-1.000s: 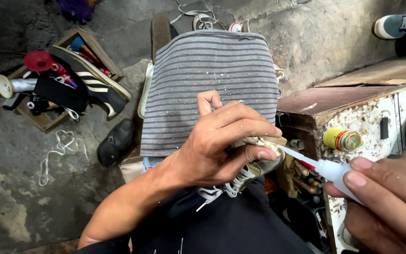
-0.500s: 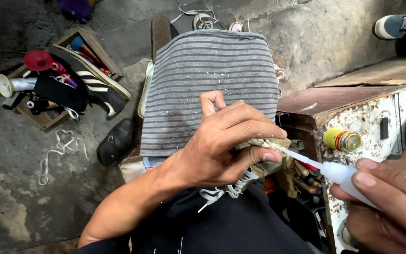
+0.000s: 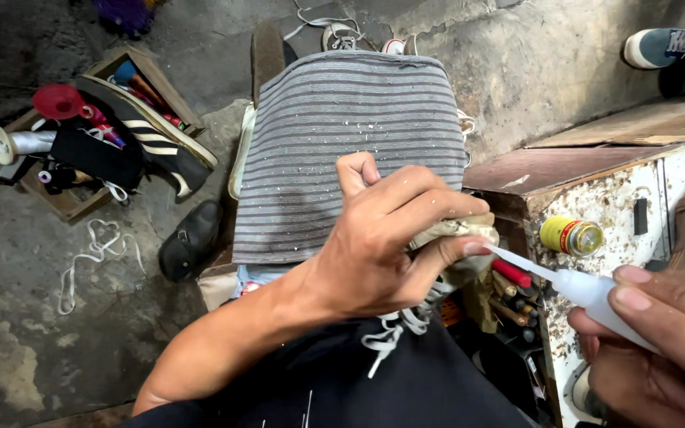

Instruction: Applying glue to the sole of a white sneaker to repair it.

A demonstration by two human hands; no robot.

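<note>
My left hand point(image 3: 394, 238) grips a worn, pale shoe point(image 3: 457, 238) over my lap; its white laces point(image 3: 398, 329) dangle below my palm. The hand hides most of the shoe. My right hand point(image 3: 660, 349) at the lower right holds a small translucent glue bottle point(image 3: 588, 289) with a long thin nozzle. The nozzle tip touches the shoe's edge right by my left thumb. A grey striped cloth point(image 3: 342, 135) covers my knees beyond the hands.
A wooden box point(image 3: 65, 202) on the left holds a black striped sneaker point(image 3: 152, 135), thread spools and a red funnel. A black shoe point(image 3: 188, 242) and a white lace lie on the concrete floor. A rusty white cabinet point(image 3: 596, 198) with a yellow tin point(image 3: 568, 235) stands on the right.
The glue bottle's nozzle has crept slightly along the shoe's edge toward my left thumb. My left hand has held its grip with only small shifts.
</note>
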